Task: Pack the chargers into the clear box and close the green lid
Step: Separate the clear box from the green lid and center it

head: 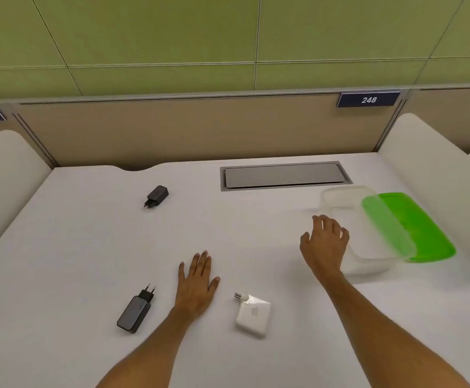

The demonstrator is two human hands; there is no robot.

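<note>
At the bench's (60, 233) right side, the right hand (324, 242), grip wide and empty, nears the clear box (337, 197); a careless nudge could push it off the green lid (424, 233). The left hand (197, 281) lies flat, empty.

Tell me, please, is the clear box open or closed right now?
Open. The green lid lies off to the far side of the box, partly under it, and nothing shows inside.
</note>
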